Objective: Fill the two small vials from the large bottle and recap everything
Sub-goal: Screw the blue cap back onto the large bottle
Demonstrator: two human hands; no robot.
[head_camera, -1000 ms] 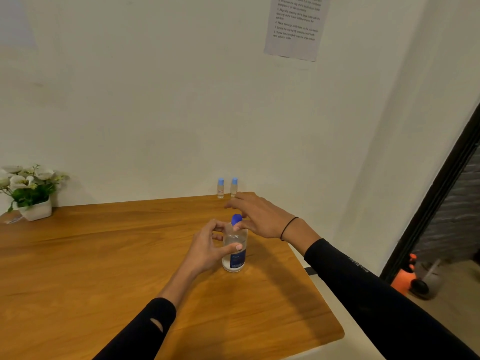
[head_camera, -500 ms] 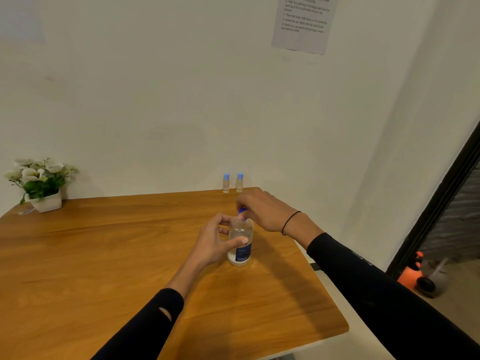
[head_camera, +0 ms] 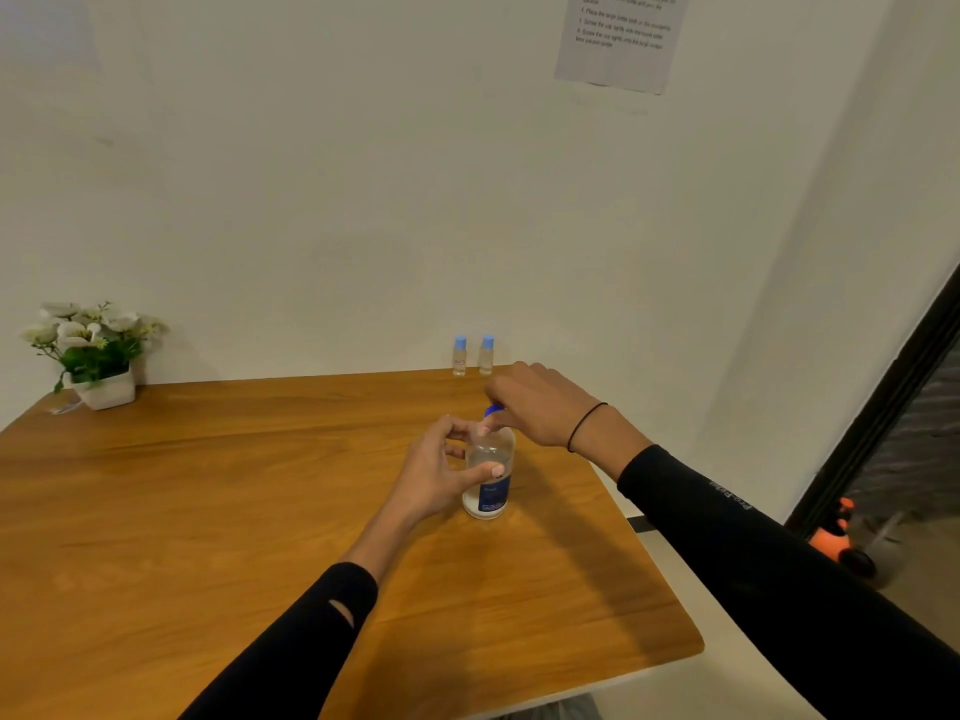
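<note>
A large clear bottle [head_camera: 488,485] with a dark blue label stands upright on the wooden table [head_camera: 208,511], right of centre. My left hand [head_camera: 441,472] is wrapped around its body. My right hand [head_camera: 540,402] comes from the right and pinches the blue cap [head_camera: 492,411] on top, which is mostly hidden by the fingers. Two small clear vials, the left vial [head_camera: 459,357] and the right vial [head_camera: 487,354], stand side by side at the table's back edge against the wall, both with light blue caps on.
A white pot of white flowers [head_camera: 93,356] sits at the table's back left corner. A printed sheet [head_camera: 621,39] hangs on the wall. The table's right edge runs close to the bottle; an orange object [head_camera: 836,535] lies on the floor beyond.
My right hand has closed down over the bottle's blue cap, which was more exposed a second ago. The left hand keeps hold of the bottle. The view has shifted slightly.
</note>
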